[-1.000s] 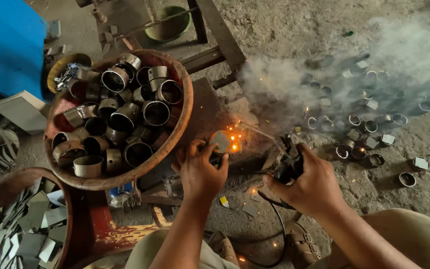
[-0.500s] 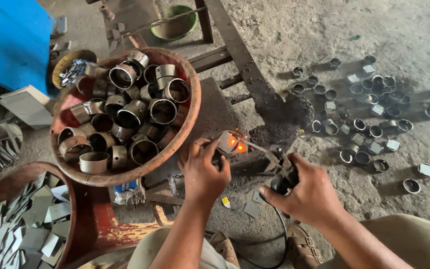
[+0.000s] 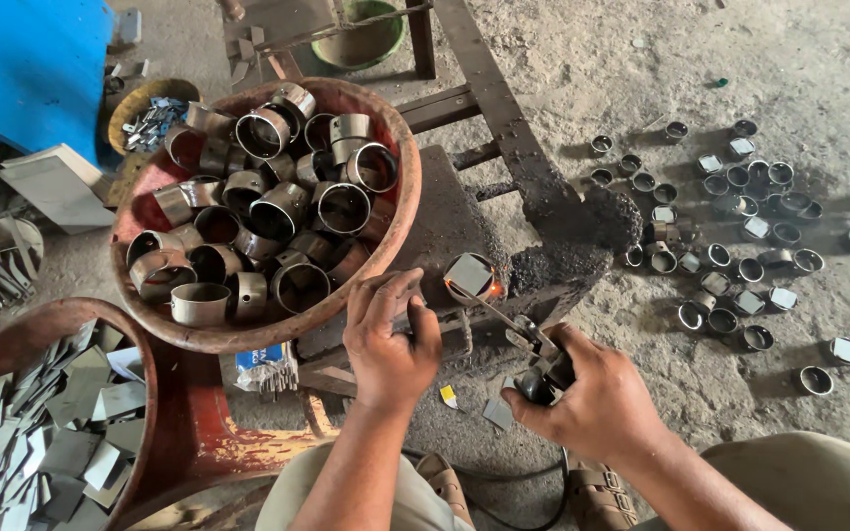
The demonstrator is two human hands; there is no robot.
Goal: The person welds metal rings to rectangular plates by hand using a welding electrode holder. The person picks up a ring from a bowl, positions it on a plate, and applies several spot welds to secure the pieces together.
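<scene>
Dull grey metal rings point(image 3: 277, 211), rusty rough basin point(image 3: 386, 246), gritty concrete floor point(image 3: 641, 59)

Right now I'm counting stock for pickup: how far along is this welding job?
Done: dozens of capped rings lie on the floor. In hand: the left hand steadies a capped ring, its edge glowing, while the right hand grips the electrode holder. Left: a basin piled with open rings and another with square plates.
</scene>
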